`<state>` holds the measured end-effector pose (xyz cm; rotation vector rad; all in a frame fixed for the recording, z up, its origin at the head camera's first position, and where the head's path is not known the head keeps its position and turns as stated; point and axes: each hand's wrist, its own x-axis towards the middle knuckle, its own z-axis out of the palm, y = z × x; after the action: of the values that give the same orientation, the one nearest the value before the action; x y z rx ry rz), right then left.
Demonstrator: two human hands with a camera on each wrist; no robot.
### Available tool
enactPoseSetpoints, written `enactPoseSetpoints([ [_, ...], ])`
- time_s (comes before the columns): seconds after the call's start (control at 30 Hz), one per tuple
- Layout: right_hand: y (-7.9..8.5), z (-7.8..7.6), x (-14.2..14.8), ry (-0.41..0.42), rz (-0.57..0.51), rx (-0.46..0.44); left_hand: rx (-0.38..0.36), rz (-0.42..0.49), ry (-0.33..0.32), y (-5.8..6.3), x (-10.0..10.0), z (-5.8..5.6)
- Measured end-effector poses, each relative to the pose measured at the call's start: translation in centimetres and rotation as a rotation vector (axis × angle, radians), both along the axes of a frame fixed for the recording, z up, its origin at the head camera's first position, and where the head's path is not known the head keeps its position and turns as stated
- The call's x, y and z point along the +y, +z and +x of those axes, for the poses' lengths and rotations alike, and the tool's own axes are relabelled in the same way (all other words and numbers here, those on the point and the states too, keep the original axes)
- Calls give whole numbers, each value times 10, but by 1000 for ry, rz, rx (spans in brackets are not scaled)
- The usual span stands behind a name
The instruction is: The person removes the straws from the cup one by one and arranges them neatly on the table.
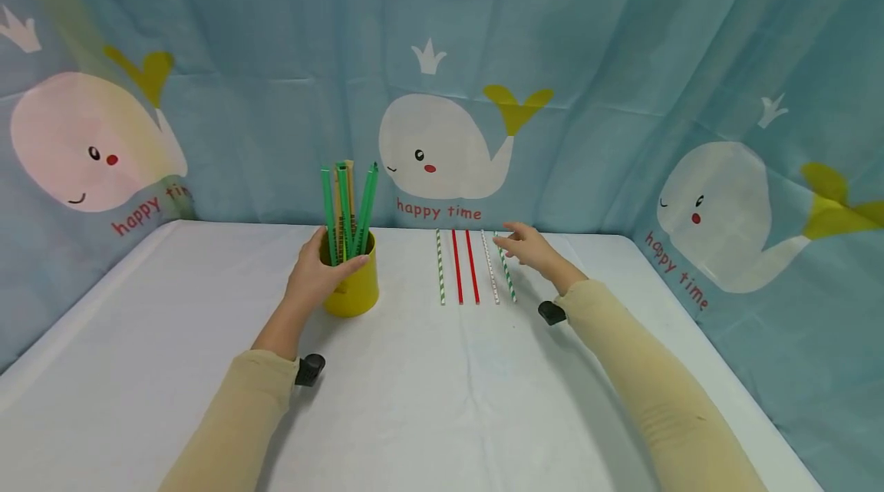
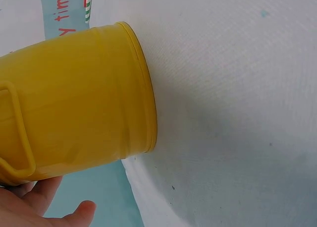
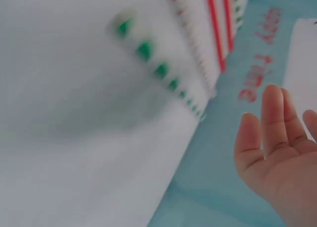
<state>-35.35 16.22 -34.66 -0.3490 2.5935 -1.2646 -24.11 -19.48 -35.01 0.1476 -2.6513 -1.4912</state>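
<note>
My left hand (image 1: 312, 271) grips a yellow mug (image 1: 361, 294) near its rim, the thumb across the front. In the left wrist view the mug's wire-like handle (image 2: 22, 133) faces the camera, and two fingers show at its side. Long green sticks (image 1: 366, 208) and tan ones with dark print stand in the mug. My right hand (image 1: 530, 246) hovers over the far end of a green-and-white striped straw (image 1: 507, 277), fingers loosely extended and holding nothing. The right wrist view shows that straw (image 3: 161, 71) lying apart from the fingers.
To the left of that straw lie a speckled straw (image 1: 490, 269), two red straws (image 1: 457, 269) and another green-striped straw (image 1: 440, 269), side by side. The white tablecloth (image 1: 414, 400) ends at a blue curtain (image 1: 276, 93) printed with whales.
</note>
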Motion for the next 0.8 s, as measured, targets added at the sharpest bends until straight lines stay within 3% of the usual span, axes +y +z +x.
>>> enactPoseSetpoints([
  [0.4,9,6,-76,124,-227,-64,-16,-8,16,2,-3,1],
  [0.63,12,11,-128,187,-263,-85,-9,1,30,0,-2,0],
  [0.8,12,11,-161,188,-316,-103,7,-2,24,-2,1,-2],
])
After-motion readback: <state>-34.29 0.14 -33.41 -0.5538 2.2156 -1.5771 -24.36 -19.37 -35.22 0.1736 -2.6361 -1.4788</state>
